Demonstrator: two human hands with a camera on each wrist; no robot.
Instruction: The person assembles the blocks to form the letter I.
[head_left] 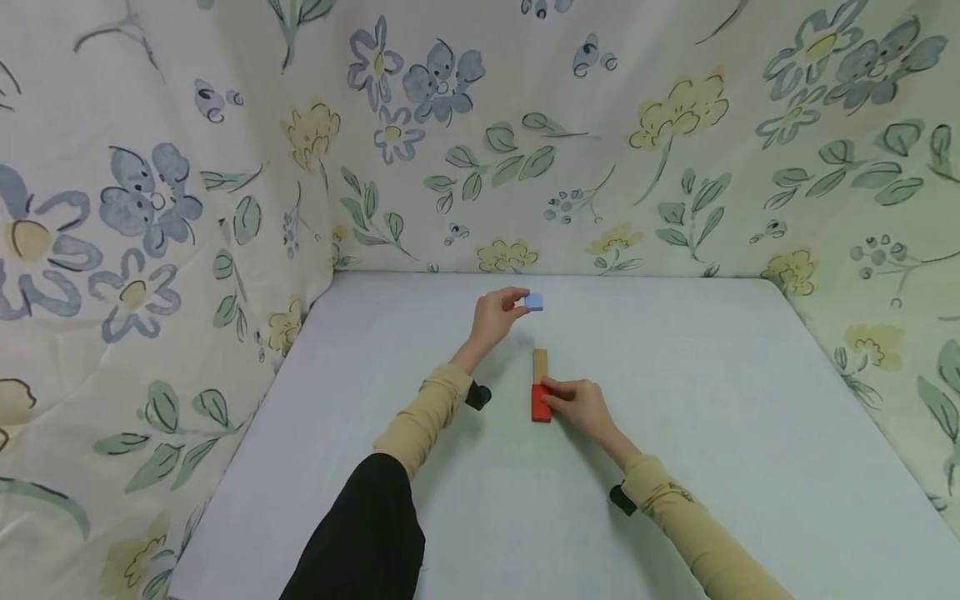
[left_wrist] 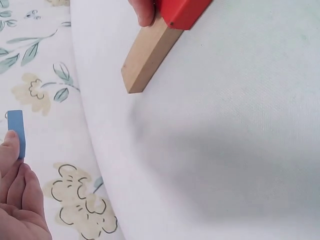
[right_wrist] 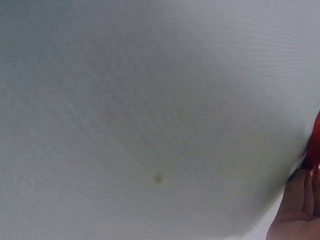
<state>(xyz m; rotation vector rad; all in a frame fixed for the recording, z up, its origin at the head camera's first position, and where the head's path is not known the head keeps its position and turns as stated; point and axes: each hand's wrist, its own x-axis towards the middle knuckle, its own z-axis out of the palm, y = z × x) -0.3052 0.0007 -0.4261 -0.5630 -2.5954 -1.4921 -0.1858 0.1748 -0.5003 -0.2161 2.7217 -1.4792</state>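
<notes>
Near the back of the table, my left hand [head_left: 497, 318] pinches a small blue block [head_left: 535, 302] between thumb and fingers, held up above the surface. In the left wrist view the blue block [left_wrist: 16, 132] sticks up from the fingertips of the left hand [left_wrist: 20, 195]. My right hand [head_left: 587, 407] grips a red block [head_left: 540, 406] from its right side, at mid-table. A plain wooden block [head_left: 540, 365] lines up with the red block's far end, touching it. In the right wrist view, only an edge of the red block [right_wrist: 314, 145] shows beside the fingers.
The table [head_left: 712, 358] has a white top. Behind it and along both sides hangs a flowered cloth [head_left: 525, 192]. A dark wrist device [head_left: 477, 395] sits under the left wrist, another [head_left: 622, 500] under the right.
</notes>
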